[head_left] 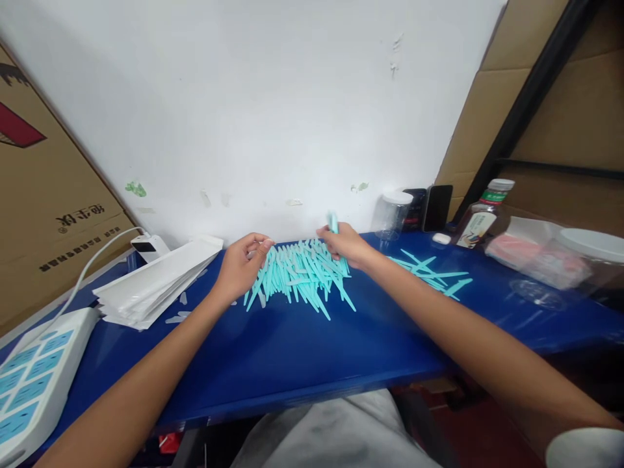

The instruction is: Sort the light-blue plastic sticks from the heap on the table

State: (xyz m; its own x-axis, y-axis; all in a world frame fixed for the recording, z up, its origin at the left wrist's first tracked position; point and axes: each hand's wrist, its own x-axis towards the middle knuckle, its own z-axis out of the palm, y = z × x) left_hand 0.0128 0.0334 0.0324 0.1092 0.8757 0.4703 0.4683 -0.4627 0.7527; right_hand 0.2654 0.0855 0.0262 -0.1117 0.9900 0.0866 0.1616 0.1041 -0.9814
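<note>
A heap of slim turquoise sticks with paler ends, which look like eyebrow razors (305,273), lies on the blue tabletop against the white wall. At the heap's left end, my left hand (245,263) is closed in a pinch. A small whitish bit shows at its fingertips, too small to name. Above the heap's right end, my right hand (345,244) is closed on a turquoise razor (332,222), held upright and blurred. More loose turquoise razors (431,273) lie to the right, beyond my right forearm. Small translucent pieces (181,316) are scattered left of my left hand.
Far left are a white power strip (53,377), a cable and a stack of white sleeves (156,286). Along the right stand a clear jar (390,218), a phone (437,208), a bottle (480,218), a pinkish packet (536,257) and a larger white-lidded jar (592,246). Cardboard flanks both sides.
</note>
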